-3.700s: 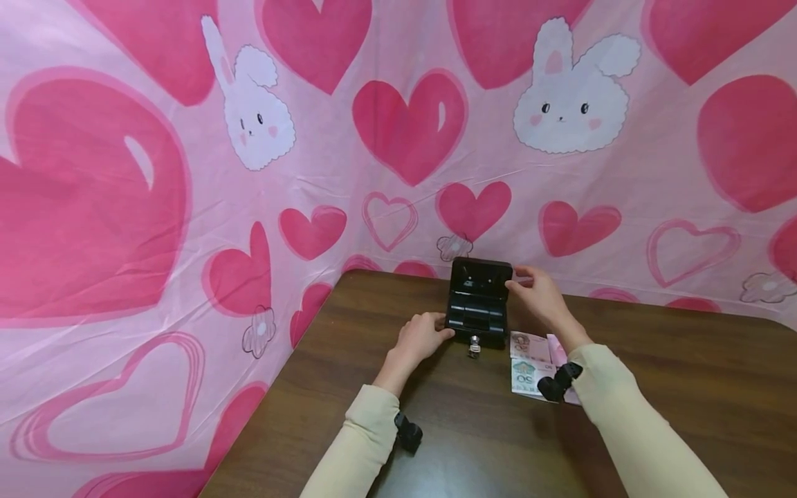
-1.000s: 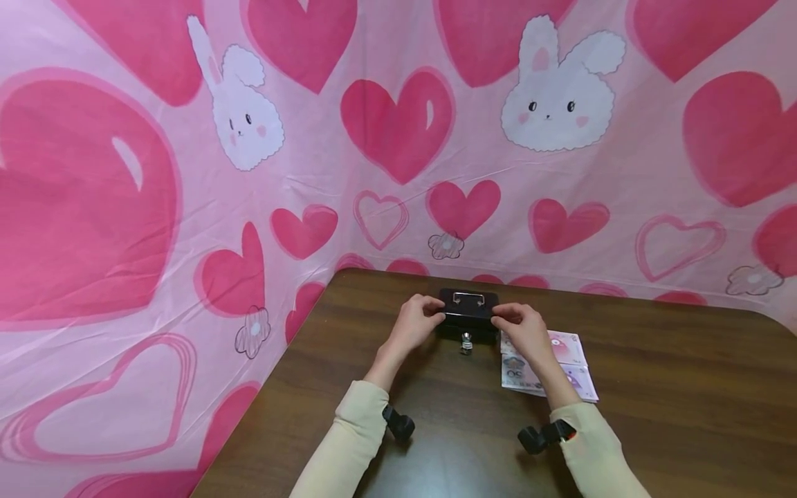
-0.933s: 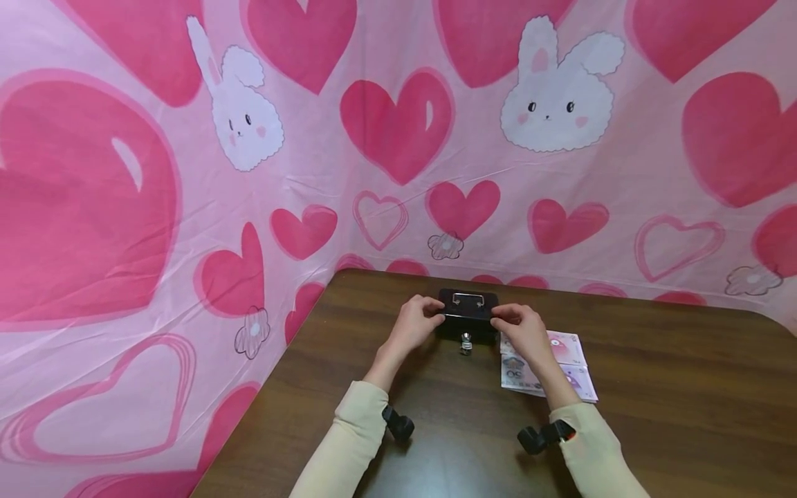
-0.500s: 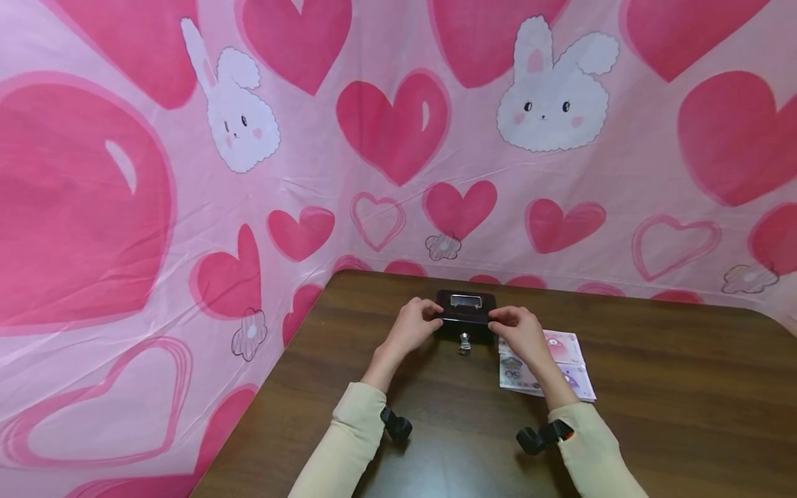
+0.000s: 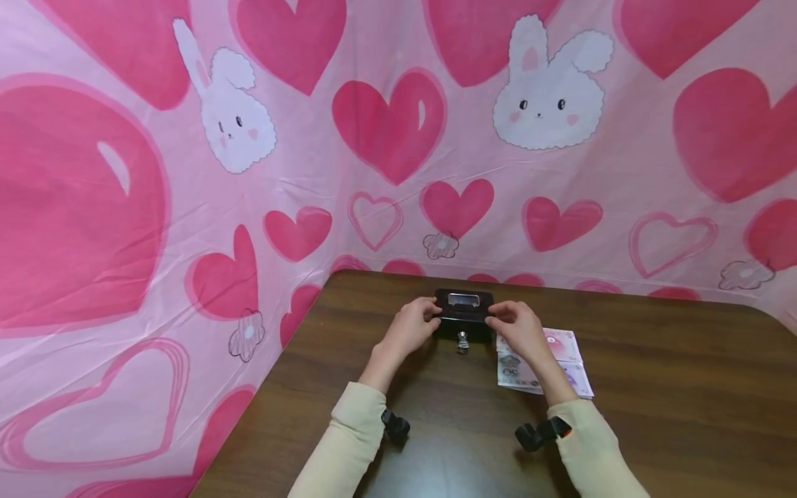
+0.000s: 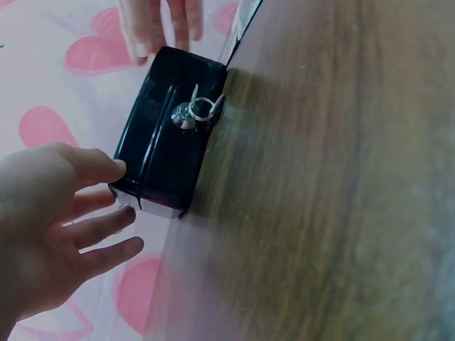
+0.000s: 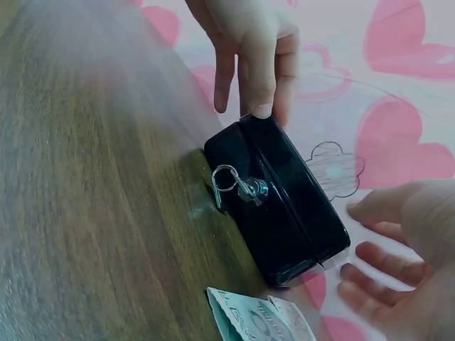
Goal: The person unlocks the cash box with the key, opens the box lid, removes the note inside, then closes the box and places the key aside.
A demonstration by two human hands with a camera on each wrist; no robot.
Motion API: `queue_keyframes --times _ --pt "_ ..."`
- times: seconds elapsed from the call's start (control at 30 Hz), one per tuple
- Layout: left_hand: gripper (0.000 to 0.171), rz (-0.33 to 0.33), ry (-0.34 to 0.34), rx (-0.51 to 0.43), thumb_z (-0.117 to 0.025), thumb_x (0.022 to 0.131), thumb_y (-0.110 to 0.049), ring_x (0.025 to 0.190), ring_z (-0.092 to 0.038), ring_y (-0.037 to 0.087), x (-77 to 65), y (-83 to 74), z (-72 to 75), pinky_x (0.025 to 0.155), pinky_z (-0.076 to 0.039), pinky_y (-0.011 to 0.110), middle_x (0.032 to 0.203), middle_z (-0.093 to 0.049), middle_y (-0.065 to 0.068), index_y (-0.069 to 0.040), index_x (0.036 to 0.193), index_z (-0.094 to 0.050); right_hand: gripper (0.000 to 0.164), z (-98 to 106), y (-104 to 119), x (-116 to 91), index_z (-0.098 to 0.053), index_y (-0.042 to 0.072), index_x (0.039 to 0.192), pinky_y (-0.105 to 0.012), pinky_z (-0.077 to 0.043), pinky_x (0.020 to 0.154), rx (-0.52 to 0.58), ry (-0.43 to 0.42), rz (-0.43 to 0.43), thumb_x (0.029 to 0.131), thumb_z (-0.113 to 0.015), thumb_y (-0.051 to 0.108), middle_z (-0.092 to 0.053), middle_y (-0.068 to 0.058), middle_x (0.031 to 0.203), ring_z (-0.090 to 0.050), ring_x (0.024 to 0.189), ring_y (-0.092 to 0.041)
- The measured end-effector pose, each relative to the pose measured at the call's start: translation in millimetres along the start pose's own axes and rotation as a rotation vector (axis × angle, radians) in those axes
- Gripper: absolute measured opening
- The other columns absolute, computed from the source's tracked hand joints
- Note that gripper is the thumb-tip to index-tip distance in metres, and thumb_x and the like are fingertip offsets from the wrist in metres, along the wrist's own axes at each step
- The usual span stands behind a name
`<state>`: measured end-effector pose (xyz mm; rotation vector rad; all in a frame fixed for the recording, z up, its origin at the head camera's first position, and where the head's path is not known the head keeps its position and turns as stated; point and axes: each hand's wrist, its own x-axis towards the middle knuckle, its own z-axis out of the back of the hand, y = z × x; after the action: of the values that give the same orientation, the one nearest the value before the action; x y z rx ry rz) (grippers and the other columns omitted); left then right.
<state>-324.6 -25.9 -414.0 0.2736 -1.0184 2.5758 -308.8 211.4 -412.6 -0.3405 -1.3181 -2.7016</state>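
Observation:
A small black cash box stands on the table with its lid down. Its metal carrying handle lies flat on top. A key sits in the front lock, with a ring hanging from it. At the box's left end, my left hand touches the lid edge with the thumb, its other fingers loosely extended. My right hand is at the right end, thumb and fingers loosely spread by the lid; whether they touch it is unclear. Several banknotes lie beside the box, partly under the right forearm.
The brown wooden table extends to the right and toward me. Pink cloth printed with hearts and rabbits hangs behind it and at the left. A small black camera is strapped to each wrist.
The cash box lid, raised in the oldest frame, is now down. Its handle has dropped from standing to flat. My right hand has moved from the raised lid to the box's right end.

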Motion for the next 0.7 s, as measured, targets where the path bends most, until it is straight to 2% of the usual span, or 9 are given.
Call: queue_keyframes --times 0.13,0.27,0.43,0.57,0.7 --pt "0.022 0.002 0.002 0.013 -0.068 0.093 -0.015 0.113 -0.067 0.022 -0.6 0.8 1.2 0.099 -0.052 0.039 0.14 -0.061 0.005 -0.009 0.114 -0.075 0.024 1 4 0 -0.072 0.006 0.109 -0.043 -0.05 0.091 -0.016 -0.045 0.046 0.092 -0.07 0.023 -0.069 -0.018 0.11 -0.065 0.1 -0.031" --pt "0.023 0.003 0.003 0.009 -0.068 0.093 -0.015 0.11 -0.068 0.022 -1.4 1.8 2.2 0.097 -0.053 0.041 0.14 -0.061 0.004 -0.01 0.115 -0.074 0.021 0 8 -2 -0.072 0.008 0.108 -0.033 -0.052 0.08 -0.007 -0.025 0.094 0.092 -0.07 0.023 -0.074 -0.013 0.101 -0.067 0.087 -0.024" --pt "0.022 -0.005 -0.003 0.014 -0.07 0.093 -0.015 0.116 -0.066 0.023 -2.0 2.9 2.1 0.1 -0.051 0.042 0.139 -0.062 0.004 -0.01 0.114 -0.075 0.016 -7 14 -6 -0.072 0.008 0.102 -0.027 -0.052 0.06 0.014 0.102 0.128 0.092 -0.071 0.02 -0.074 -0.011 0.085 -0.067 0.064 -0.019" --pt "0.022 -0.008 -0.004 0.016 -0.07 0.093 -0.015 0.12 -0.064 0.025 -2.0 3.5 2.4 0.101 -0.05 0.042 0.138 -0.063 0.005 -0.011 0.113 -0.075 0.015 -15 16 -9 -0.072 0.007 0.1 -0.028 -0.051 0.054 -0.029 0.227 0.127 0.092 -0.07 0.019 -0.074 -0.01 0.084 -0.065 0.058 -0.016" --pt "0.022 -0.008 0.006 0.005 -0.069 0.093 -0.015 0.12 -0.063 0.026 -2.4 3.0 3.6 0.102 -0.05 0.043 0.138 -0.063 0.007 -0.01 0.114 -0.074 0.014 -19 18 -12 -0.072 0.007 0.1 -0.03 -0.051 0.05 -0.06 0.277 0.091 0.092 -0.07 0.018 -0.074 -0.008 0.084 -0.063 0.056 -0.015"
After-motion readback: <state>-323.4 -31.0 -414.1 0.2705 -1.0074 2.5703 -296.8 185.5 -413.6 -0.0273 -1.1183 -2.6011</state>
